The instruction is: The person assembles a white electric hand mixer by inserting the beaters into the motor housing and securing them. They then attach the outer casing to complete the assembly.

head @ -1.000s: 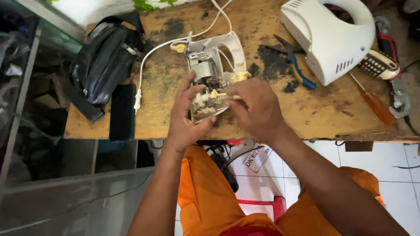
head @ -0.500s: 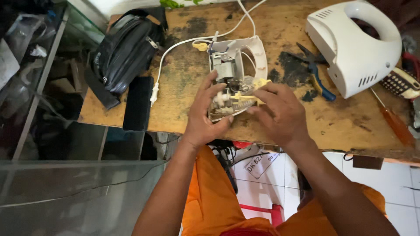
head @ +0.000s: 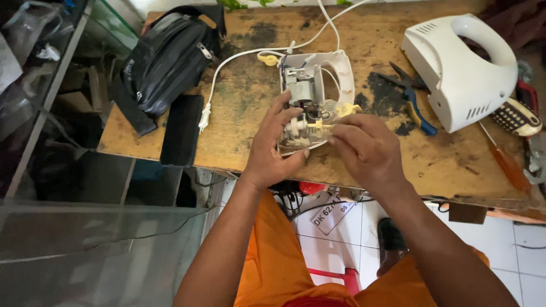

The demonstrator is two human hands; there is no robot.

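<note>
Wooden bench (head: 239, 131), opened white mixer base (head: 314, 99)

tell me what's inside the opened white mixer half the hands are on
Inside the open mixer half sit a grey motor, thin wires and a yellow part. The left hand and right hand cover its near end, so the parts there are hidden.

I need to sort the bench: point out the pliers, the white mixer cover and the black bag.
pliers (head: 410, 96), head view, on the pivot.
white mixer cover (head: 455, 74), head view, on its flat side.
black bag (head: 165, 62), head view, on its front panel.
</note>
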